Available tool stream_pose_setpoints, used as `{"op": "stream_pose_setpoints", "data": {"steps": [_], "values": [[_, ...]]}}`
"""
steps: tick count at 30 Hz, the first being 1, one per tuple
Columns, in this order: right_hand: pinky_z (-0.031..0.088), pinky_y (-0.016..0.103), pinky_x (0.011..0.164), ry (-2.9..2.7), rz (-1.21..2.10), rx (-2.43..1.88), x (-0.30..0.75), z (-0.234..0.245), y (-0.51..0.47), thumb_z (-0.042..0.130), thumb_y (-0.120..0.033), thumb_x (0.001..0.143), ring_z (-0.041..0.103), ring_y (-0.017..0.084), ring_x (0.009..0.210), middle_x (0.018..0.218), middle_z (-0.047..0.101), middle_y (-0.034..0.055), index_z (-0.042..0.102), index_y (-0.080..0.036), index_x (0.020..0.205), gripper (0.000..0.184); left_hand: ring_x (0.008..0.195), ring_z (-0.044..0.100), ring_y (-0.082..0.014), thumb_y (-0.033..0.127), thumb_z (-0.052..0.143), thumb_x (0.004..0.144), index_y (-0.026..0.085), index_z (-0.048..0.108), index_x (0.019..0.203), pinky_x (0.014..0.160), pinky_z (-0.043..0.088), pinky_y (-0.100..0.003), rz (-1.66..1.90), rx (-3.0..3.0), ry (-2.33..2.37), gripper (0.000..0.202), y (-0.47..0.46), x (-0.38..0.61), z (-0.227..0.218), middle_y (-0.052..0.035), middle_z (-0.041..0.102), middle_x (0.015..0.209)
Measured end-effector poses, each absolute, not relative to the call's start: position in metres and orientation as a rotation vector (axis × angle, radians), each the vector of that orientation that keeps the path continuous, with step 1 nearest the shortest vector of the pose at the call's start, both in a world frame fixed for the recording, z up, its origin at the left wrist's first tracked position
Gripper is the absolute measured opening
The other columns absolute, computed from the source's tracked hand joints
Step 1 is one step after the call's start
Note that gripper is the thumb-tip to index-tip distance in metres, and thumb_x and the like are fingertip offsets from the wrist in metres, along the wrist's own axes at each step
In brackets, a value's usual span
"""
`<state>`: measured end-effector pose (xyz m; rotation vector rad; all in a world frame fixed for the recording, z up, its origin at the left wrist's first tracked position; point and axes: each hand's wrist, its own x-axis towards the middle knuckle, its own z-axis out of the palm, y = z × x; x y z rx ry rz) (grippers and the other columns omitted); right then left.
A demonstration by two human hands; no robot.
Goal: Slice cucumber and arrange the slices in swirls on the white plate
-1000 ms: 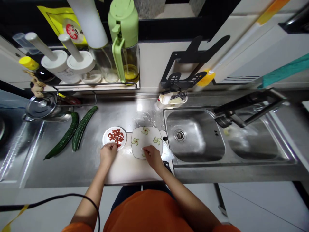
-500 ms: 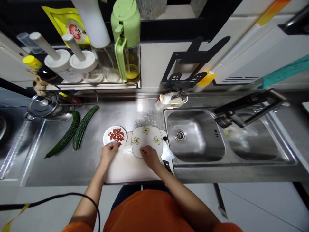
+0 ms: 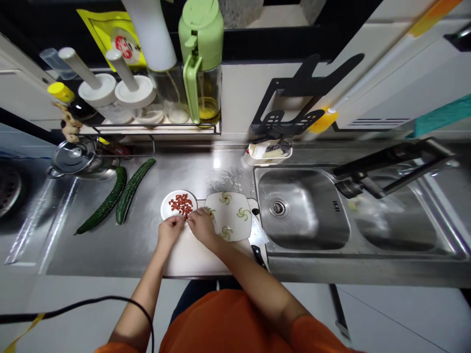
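A round white plate (image 3: 165, 207) carries a heap of small red-brown pieces (image 3: 181, 203), too small to name for certain. At its near rim my left hand (image 3: 170, 231) has thumb and fingers pinched together. My right hand (image 3: 202, 228) meets it there, fingertips closed and almost touching the left ones. Whatever lies between the fingertips is hidden or too small to make out. Right of my right hand sits a squarish white plate (image 3: 235, 206) with green swirl patterns, on a white cutting board (image 3: 191, 260). A black-handled knife (image 3: 259, 255) lies at the board's right edge.
Two cucumbers (image 3: 128, 196) lie to the left, near a lidded pot (image 3: 75, 156). A seasoning rack (image 3: 158, 126) with jars and a green-topped oil jug (image 3: 202, 63) stands behind. To the right are a double sink (image 3: 301, 211) and a black faucet (image 3: 390, 162).
My right hand has moved left from over the patterned plate to the round plate's near rim, beside my left hand. The left hand stays pinched there. The view has shifted slightly.
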<state>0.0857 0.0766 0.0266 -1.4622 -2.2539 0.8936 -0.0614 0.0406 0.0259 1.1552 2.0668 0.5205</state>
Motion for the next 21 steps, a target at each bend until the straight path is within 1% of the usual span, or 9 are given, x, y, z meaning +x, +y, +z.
{"op": "stream_pose_setpoints", "data": {"steps": [4,9,13,17,21], "values": [[0.034,0.029,0.081,-2.203,0.917,-1.441,0.083,0.026,0.077,0.058,-0.020,0.081,0.049,0.020,0.087,0.080,0.063,0.0035,0.064,-0.019,0.076,0.008,0.057,0.054,-0.0130,0.048,0.057,0.069,0.017,0.070,0.068,0.054,0.037,-0.020,0.625,1.046,2.018,0.034,0.039,-0.060,0.026,0.0006,0.065,0.059],[0.036,0.028,0.081,-2.089,0.992,-1.378,0.087,0.027,0.077,0.057,-0.012,0.079,0.053,0.017,0.080,0.076,0.065,0.0021,0.063,-0.018,0.073,0.011,0.052,0.048,-0.0095,0.054,0.063,0.066,0.015,0.070,0.072,0.052,0.034,-0.019,0.720,0.864,1.859,0.040,0.039,-0.056,0.033,0.0022,0.061,0.057],[0.038,0.028,0.077,-1.935,1.087,-1.355,0.095,0.029,0.076,0.058,-0.011,0.077,0.055,0.016,0.078,0.075,0.066,0.0014,0.063,-0.019,0.071,0.011,0.053,0.045,-0.0076,0.055,0.067,0.065,0.014,0.068,0.069,0.053,0.031,-0.018,0.768,0.761,1.724,0.042,0.042,-0.050,0.036,0.0032,0.058,0.057],[0.041,0.026,0.070,-1.698,1.310,-1.333,0.108,0.032,0.070,0.057,-0.014,0.076,0.056,0.014,0.072,0.073,0.065,0.0000,0.063,-0.020,0.071,0.010,0.055,0.047,-0.0077,0.050,0.072,0.062,0.014,0.068,0.071,0.054,0.033,-0.018,0.796,0.651,1.633,0.037,0.044,-0.044,0.037,0.0030,0.060,0.060],[0.043,0.025,0.062,-1.341,1.614,-1.339,0.131,0.038,0.062,0.058,-0.022,0.074,0.058,0.014,0.070,0.073,0.065,-0.0007,0.064,-0.021,0.076,0.006,0.052,0.046,-0.0073,0.048,0.074,0.061,0.014,0.069,0.071,0.053,0.033,-0.018,0.777,0.594,1.580,0.036,0.046,-0.035,0.041,0.0026,0.060,0.058]]}}
